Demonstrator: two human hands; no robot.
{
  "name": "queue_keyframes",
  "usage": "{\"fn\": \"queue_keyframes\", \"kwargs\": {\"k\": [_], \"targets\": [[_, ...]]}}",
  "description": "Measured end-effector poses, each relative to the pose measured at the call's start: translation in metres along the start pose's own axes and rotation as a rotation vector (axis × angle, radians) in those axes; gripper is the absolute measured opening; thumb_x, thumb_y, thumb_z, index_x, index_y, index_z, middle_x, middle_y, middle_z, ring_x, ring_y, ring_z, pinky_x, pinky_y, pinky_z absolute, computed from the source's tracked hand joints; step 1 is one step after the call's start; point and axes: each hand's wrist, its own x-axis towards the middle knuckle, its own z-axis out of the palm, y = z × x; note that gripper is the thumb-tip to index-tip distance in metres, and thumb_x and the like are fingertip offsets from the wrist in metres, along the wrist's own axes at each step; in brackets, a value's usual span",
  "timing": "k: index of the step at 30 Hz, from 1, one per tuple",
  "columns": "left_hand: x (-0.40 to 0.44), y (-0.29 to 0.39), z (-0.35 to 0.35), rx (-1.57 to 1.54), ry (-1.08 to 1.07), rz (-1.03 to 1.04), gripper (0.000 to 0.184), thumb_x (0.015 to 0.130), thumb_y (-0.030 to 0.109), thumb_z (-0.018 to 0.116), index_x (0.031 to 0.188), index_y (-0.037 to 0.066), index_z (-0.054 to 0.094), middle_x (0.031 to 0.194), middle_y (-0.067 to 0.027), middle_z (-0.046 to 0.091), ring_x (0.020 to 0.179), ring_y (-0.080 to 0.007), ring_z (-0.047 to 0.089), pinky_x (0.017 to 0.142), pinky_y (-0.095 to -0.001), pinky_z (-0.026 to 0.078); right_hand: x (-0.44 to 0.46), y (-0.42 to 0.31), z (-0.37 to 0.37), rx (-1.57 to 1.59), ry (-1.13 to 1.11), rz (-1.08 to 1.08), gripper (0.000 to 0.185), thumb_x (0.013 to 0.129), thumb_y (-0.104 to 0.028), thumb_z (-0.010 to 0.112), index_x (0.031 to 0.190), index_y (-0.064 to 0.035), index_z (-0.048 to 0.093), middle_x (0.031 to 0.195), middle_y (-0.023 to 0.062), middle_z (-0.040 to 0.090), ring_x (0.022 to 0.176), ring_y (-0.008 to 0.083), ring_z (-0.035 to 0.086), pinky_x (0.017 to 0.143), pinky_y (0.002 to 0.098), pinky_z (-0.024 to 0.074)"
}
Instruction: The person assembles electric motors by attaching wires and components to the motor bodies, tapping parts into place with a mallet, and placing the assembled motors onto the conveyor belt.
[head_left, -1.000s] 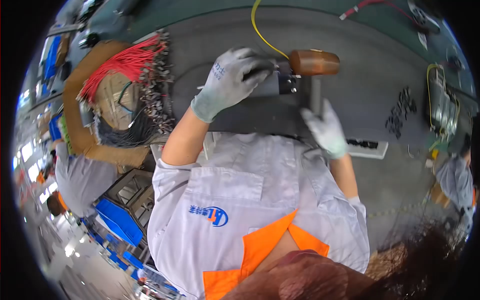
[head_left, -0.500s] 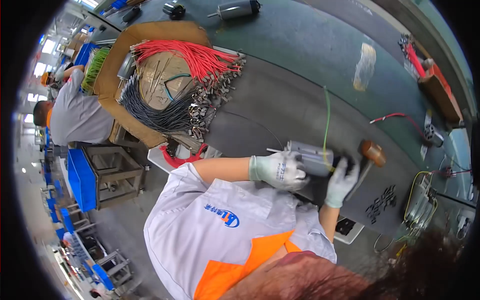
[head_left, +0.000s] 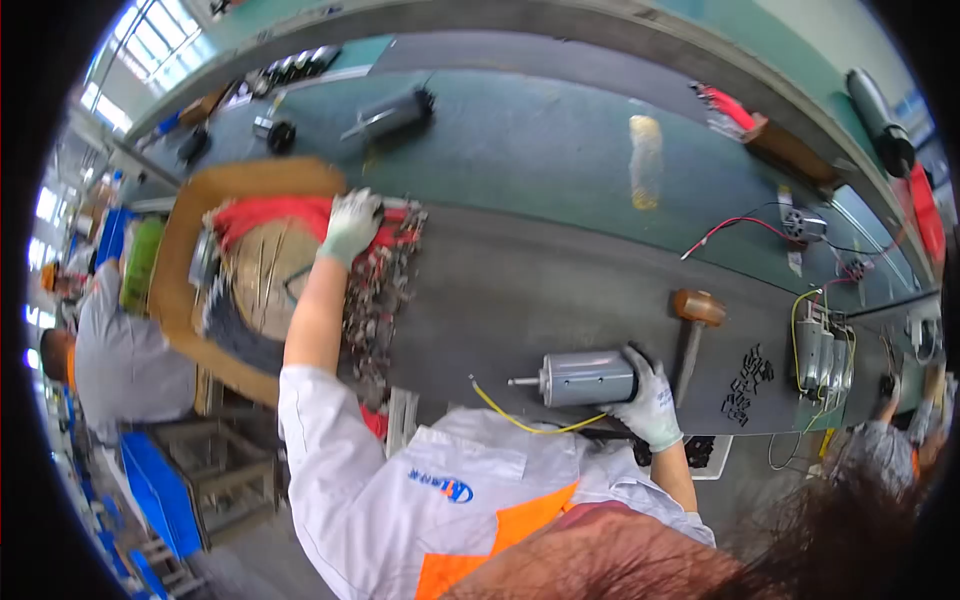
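Observation:
My left hand [head_left: 352, 226], in a whitish glove, is over the red wires [head_left: 270, 215] at the upper right part of a cardboard box [head_left: 180, 260]; its fingers are curled onto the wire ends. My right hand [head_left: 650, 402], also gloved, grips the right end of a grey cylindrical motor [head_left: 590, 378]. The motor lies sideways near the table's front edge, its shaft pointing left. A yellow wire [head_left: 530, 428] curves leftward from the motor's right end, in front of it. To the right of my right hand lies a mallet [head_left: 698, 308] with a brown head.
Small black parts [head_left: 745, 385] lie right of the mallet, beside a group of wired motors [head_left: 822, 360]. Another motor [head_left: 395, 115] rests at the back left, and a clear wrapped bundle [head_left: 646, 162] farther right. Co-workers are at the far left [head_left: 135, 330] and far right [head_left: 885, 440].
My left hand has left the motor and reached left to the red wires. My right hand has closed on the motor's right end. The camera view has shifted and turned.

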Motion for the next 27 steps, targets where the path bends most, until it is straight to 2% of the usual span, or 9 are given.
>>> {"fn": "queue_keyframes", "kwargs": {"k": [1,5,9,11,13,17,19,22,27], "targets": [[0.006,0.004,-0.009,-0.081,-0.133,-0.057,0.025,0.094,0.021,0.064,0.116,0.010,0.065,0.116,-0.0178,0.066,0.114,-0.0373,0.062,0.098,-0.0567,0.047,-0.001,0.002,0.003,0.016,0.032,-0.032,0.102,0.053,-0.014,0.096,0.144,-0.0066,0.051,0.149,0.0221,0.047,0.136,0.0422,0.049,0.115,0.0477,0.0441],[0.018,-0.003,0.003,-0.355,0.134,-0.278,0.025,0.096,0.022,0.061,0.115,0.006,0.064,0.115,-0.0242,0.066,0.105,-0.0444,0.064,0.095,-0.0541,0.050,0.003,0.001,0.022,0.029,0.126,-0.086,0.099,0.055,-0.015,0.096,0.143,-0.0074,0.052,0.149,0.0224,0.046,0.136,0.0434,0.048,0.114,0.0490,0.0437],[0.026,0.028,-0.016,-0.374,0.131,-0.373,0.026,0.099,0.022,0.057,0.113,0.001,0.063,0.111,-0.0291,0.066,0.100,-0.0492,0.063,0.089,-0.0535,0.052,0.009,-0.004,0.062,0.013,0.292,-0.136,0.095,0.057,-0.016,0.095,0.142,-0.0109,0.053,0.148,0.0202,0.045,0.135,0.0432,0.048,0.112,0.0515,0.0440],[0.021,0.083,-0.039,-0.589,0.023,-0.129,0.027,0.098,0.022,0.056,0.108,-0.001,0.064,0.102,-0.0286,0.068,0.100,-0.0485,0.065,0.088,-0.0544,0.052,0.024,0.000,0.076,0.027,0.380,-0.242,0.094,0.059,-0.016,0.095,0.142,-0.0124,0.053,0.148,0.0195,0.045,0.134,0.0425,0.048,0.111,0.0518,0.0440],[0.020,0.152,-0.084,-0.696,-0.192,-0.056,0.027,0.095,0.023,0.060,0.098,-0.004,0.065,0.101,-0.0306,0.068,0.096,-0.0465,0.066,0.084,-0.0537,0.052,0.038,0.001,0.086,0.004,0.422,-0.327,0.093,0.060,-0.015,0.094,0.143,-0.0145,0.052,0.148,0.0192,0.044,0.133,0.0417,0.049,0.110,0.0514,0.0447],[0.016,0.256,-0.133,-0.798,-0.350,0.371,0.025,0.095,0.023,0.062,0.098,-0.002,0.066,0.095,-0.0272,0.067,0.092,-0.0466,0.065,0.081,-0.0537,0.052,0.044,0.000,0.091,-0.015,0.432,-0.380,0.087,0.063,-0.016,0.093,0.140,-0.0155,0.055,0.148,0.0190,0.044,0.132,0.0413,0.050,0.108,0.0512,0.0454],[0.009,0.300,-0.123,-0.991,-0.295,0.507,0.025,0.095,0.024,0.063,0.099,-0.001,0.065,0.097,-0.0250,0.067,0.093,-0.0450,0.065,0.082,-0.0525,0.052,0.038,0.004,0.086,-0.024,0.430,-0.367,0.084,0.063,-0.017,0.093,0.139,-0.0155,0.057,0.148,0.0190,0.044,0.132,0.0414,0.050,0.107,0.0512,0.0456],[-0.008,0.327,-0.102,-1.078,-0.260,0.450,0.025,0.094,0.024,0.064,0.100,-0.001,0.065,0.098,-0.0240,0.066,0.094,-0.0444,0.065,0.084,-0.0514,0.052,0.026,0.003,0.057,-0.121,0.357,-0.445,0.069,0.069,-0.019,0.089,0.132,-0.0129,0.063,0.139,0.0184,0.053,0.126,0.0392,0.055,0.104,0.0496,0.0479],[-0.045,0.342,-0.118,-1.059,-0.301,0.352,0.026,0.093,0.023,0.067,0.102,-0.001,0.066,0.098,-0.0237,0.066,0.096,-0.0436,0.065,0.084,-0.0499,0.052,-0.002,0.002,0.023,0.010,0.292,-0.323,0.053,0.076,-0.020,0.083,0.126,-0.0112,0.067,0.122,0.0159,0.063,0.114,0.0363,0.063,0.096,0.0471,0.0521]]}}
